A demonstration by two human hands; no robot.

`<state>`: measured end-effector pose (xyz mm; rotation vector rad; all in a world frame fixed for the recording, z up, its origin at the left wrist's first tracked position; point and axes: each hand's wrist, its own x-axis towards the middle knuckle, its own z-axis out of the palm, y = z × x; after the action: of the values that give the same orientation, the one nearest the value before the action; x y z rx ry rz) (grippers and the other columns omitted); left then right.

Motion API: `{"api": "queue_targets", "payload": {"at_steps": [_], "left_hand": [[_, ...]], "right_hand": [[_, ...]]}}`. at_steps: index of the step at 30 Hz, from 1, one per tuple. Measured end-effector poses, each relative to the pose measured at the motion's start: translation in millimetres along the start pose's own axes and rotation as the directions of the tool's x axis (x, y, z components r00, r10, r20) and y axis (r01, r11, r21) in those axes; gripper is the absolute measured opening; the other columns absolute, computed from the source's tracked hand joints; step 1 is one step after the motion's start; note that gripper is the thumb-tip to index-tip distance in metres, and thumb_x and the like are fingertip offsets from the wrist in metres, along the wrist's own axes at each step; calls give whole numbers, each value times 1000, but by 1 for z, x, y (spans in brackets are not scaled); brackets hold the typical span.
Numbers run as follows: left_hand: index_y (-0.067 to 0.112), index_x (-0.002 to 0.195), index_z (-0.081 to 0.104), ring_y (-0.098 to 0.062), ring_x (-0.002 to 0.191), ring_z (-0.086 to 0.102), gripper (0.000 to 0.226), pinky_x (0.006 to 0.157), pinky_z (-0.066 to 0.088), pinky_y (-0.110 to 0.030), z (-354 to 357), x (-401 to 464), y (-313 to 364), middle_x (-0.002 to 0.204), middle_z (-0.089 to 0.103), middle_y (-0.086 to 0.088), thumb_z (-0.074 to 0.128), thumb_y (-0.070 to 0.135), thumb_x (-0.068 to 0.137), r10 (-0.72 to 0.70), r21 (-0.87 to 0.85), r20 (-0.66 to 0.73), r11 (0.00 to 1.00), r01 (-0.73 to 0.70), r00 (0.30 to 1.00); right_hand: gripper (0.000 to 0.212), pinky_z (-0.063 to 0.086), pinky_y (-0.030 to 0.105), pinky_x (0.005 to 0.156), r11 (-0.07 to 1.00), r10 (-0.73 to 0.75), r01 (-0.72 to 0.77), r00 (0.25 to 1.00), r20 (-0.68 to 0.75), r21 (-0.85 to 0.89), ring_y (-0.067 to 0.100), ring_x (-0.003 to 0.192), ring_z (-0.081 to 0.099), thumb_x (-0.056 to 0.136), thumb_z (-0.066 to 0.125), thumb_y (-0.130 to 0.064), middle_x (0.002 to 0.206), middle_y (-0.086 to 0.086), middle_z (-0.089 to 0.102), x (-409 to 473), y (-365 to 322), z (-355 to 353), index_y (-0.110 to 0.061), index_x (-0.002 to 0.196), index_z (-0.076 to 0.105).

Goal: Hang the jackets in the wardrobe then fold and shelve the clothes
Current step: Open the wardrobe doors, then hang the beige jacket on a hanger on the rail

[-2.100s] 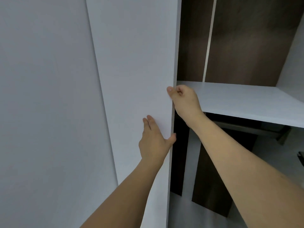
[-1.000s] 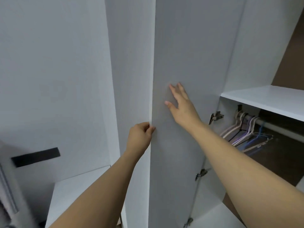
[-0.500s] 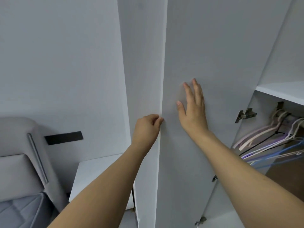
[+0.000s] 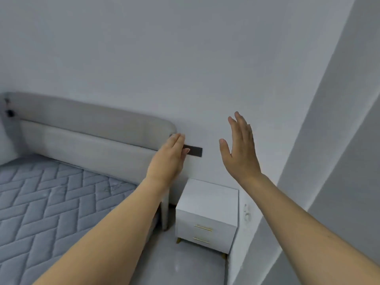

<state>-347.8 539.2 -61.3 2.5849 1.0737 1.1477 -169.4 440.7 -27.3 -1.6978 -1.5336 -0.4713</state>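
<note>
My view has swung left since half a second ago: the wardrobe door that filled the middle then is now only a pale grey panel [image 4: 349, 161] along the right edge, well to the right of both my hands, and I can no longer see the hangers or shelf inside. Far to the left of my left hand lies the bed [image 4: 51, 202] with its quilted blue-grey mattress and padded grey headboard [image 4: 82, 128]. My left hand [image 4: 168, 161], which was curled on the door edge before, has let go and now hangs in the air with fingers straight and together, holding nothing; past its fingertips a dark strip [image 4: 194, 151] sits on the wall. Below and between the hands stands a white nightstand [image 4: 207, 212] with two gold drawer pulls. My right hand [image 4: 239, 153] has come off the door face too, palm spread, fingers apart, touching nothing. No jackets or clothes show in this view.
</note>
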Motion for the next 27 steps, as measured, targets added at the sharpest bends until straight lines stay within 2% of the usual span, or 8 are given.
{"api": "queue_targets", "payload": {"at_steps": [6,8,11,13,19,23,27], "left_hand": [[-3,143,45,-36,136,43,49,111,37,-46,-146,-99,-142,150,43,-21,54,20,101,-171,245,-68,952,183,983],[-5,142,46,-38,135,44,49,116,32,-45,-194,-140,-180,148,44,-23,56,19,100,-228,311,-110,916,252,967],[-3,146,41,-33,142,37,52,120,24,-40,-262,-208,-230,152,40,-20,51,22,102,-322,393,-170,845,364,931],[0,148,37,-31,144,33,53,120,21,-38,-304,-257,-258,155,36,-18,49,25,103,-391,429,-211,786,445,896],[5,150,35,-29,145,31,54,118,25,-40,-407,-403,-311,157,34,-14,45,30,104,-590,443,-360,573,689,723],[3,149,39,-31,143,35,53,116,29,-40,-460,-500,-334,155,37,-16,48,28,103,-677,421,-465,397,815,570],[4,151,35,-27,146,27,56,120,19,-35,-506,-585,-348,157,32,-14,48,30,103,-736,379,-544,213,901,403]], "right_hand": [[58,8,37,123,961,-150,101,972,178,257,28,149,17,98,53,-16,160,14,21,-8,-182,102,-2,150,30],[60,6,37,123,933,-217,136,951,220,332,28,149,17,98,54,-15,160,16,21,-21,-244,132,-1,151,28],[60,-3,29,121,885,-329,197,905,269,423,25,150,15,99,52,-18,161,15,19,-46,-336,172,-1,151,27],[60,0,31,122,843,-396,213,867,303,493,24,150,15,100,51,-19,161,14,20,-67,-396,194,-3,152,26],[58,4,34,124,683,-623,267,700,350,680,19,150,15,100,49,-19,161,8,22,-134,-562,245,-9,152,27],[57,5,32,123,573,-741,243,562,368,783,16,149,13,102,46,-23,162,4,19,-188,-665,276,-13,154,25],[56,11,38,123,450,-843,202,420,338,870,19,149,14,101,47,-21,162,7,20,-248,-758,305,-9,153,27]]}}
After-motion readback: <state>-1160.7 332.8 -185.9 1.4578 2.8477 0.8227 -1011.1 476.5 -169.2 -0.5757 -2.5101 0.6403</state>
